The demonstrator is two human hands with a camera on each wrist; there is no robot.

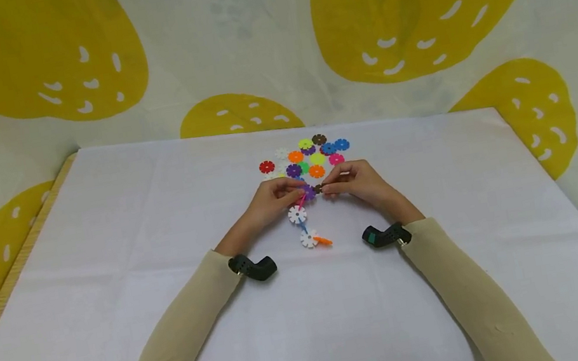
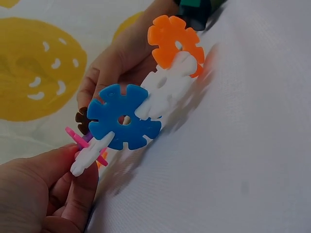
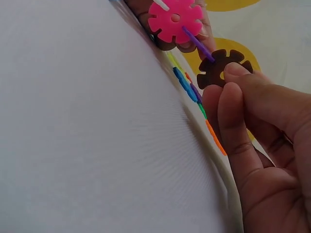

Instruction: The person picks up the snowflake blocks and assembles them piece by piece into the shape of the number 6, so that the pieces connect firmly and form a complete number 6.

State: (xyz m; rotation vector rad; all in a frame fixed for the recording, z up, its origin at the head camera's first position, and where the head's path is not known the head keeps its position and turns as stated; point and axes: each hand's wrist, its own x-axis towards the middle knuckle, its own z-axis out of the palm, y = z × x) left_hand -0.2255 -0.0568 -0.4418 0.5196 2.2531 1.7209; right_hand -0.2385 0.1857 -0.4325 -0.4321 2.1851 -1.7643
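Observation:
My left hand [image 1: 271,201] pinches one end of a chain of slotted plastic discs, near a pink disc [image 3: 164,26] and a purple disc [image 1: 309,192]. Between the thumb and fingers of my right hand [image 1: 357,182] is a brown disc [image 3: 210,74], whose edge meets the purple one; how deep the slots engage cannot be told. From the left hand the chain runs through a white disc [image 2: 91,156], a blue disc [image 2: 103,119] and another white disc [image 2: 170,92] to an orange disc [image 2: 163,39] at its end. My left fingers partly hide the purple disc.
Beyond the hands, several loose discs lie in a pile, among them a red disc [image 1: 266,167], an orange disc [image 1: 317,171] and a blue disc [image 1: 342,144]. A white cloth [image 1: 327,328] covers the table. Behind it hangs a fruit-patterned curtain [image 1: 251,32].

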